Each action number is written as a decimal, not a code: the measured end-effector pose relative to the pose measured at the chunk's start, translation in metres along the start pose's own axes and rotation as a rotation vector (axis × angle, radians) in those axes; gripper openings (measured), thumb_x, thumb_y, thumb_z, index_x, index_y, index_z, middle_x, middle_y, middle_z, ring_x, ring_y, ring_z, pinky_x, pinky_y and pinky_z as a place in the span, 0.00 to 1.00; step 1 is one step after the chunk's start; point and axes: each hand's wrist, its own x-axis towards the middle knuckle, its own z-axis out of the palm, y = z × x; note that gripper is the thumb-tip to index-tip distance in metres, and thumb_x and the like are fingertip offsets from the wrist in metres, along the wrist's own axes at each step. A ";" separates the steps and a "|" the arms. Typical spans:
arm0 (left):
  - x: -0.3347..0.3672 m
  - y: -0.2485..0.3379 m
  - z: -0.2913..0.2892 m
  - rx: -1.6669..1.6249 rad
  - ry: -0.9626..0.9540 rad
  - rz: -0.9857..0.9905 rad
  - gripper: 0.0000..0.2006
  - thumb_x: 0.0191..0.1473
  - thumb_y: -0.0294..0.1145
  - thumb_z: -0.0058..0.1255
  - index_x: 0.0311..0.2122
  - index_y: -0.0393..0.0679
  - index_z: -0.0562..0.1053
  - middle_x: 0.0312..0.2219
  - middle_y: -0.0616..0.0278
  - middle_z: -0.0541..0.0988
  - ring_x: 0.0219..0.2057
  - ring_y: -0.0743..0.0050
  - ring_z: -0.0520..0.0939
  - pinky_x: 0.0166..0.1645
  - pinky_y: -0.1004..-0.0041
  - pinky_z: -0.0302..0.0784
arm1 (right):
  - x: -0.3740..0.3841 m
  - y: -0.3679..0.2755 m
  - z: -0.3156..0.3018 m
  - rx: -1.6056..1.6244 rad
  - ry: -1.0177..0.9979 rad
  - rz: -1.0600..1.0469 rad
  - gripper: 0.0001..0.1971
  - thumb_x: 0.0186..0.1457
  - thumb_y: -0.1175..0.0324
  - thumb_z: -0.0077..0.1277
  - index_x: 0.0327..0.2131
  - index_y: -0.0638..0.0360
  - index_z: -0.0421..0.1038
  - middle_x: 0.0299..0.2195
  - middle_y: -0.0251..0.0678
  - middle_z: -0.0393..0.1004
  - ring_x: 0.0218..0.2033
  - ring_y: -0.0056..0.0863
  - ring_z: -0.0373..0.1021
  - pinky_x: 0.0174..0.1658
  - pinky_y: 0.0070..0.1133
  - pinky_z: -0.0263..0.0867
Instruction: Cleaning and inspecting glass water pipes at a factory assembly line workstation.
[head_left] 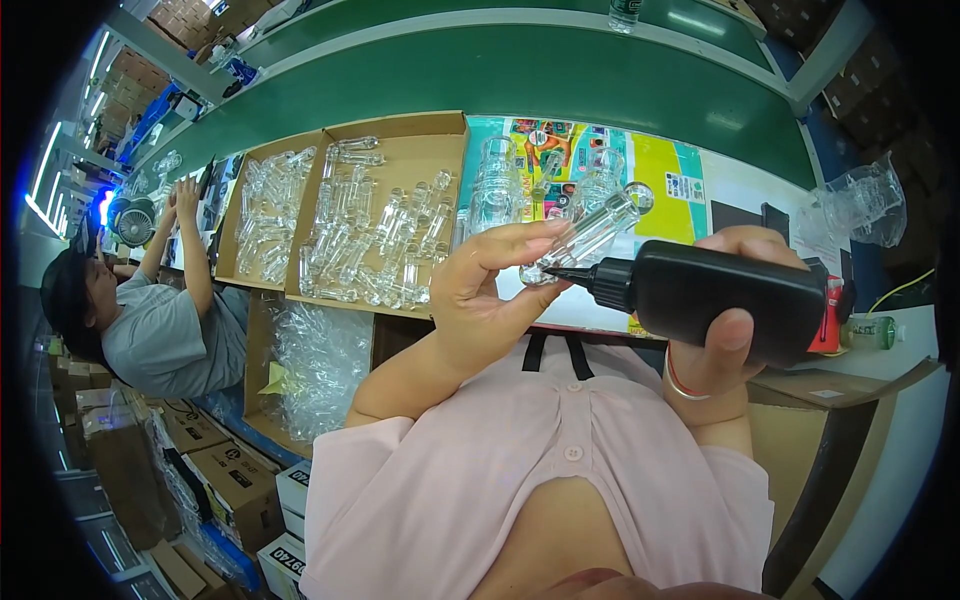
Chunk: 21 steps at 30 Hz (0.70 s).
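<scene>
Between the thumb and fingers of my left hand (pixel 490 285) is a clear glass tube (pixel 597 232) with a round ball at its far end, tilted up to the right. My right hand (pixel 735 330) is wrapped round a black squeeze bottle (pixel 735 298) lying nearly level. Its thin pointed nozzle reaches left to the near end of the tube, at my left fingertips. Whether the tip touches the glass I cannot tell. Behind my hands, clear glass pieces (pixel 497 185) stand on a colourful printed sheet (pixel 683 195).
Left of my hands, a cardboard tray (pixel 400 125) holds several clear glass tubes (pixel 350 200); another tray (pixel 235 225) adjoins it. Below is a box with clear plastic bags (pixel 320 350). A co-worker (pixel 165 330) sits at far left. A clear plastic bag (pixel 870 205) and green bottle (pixel 870 332) lie right.
</scene>
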 end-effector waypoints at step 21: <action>0.004 0.008 -0.001 0.258 -0.071 0.098 0.18 0.33 0.13 0.57 0.35 0.36 0.71 0.37 0.48 0.75 0.39 0.62 0.78 0.41 0.74 0.74 | 0.006 -0.003 0.002 0.243 0.069 0.201 0.22 0.47 0.58 0.52 0.40 0.65 0.61 0.34 0.40 0.67 0.34 0.23 0.66 0.38 0.19 0.64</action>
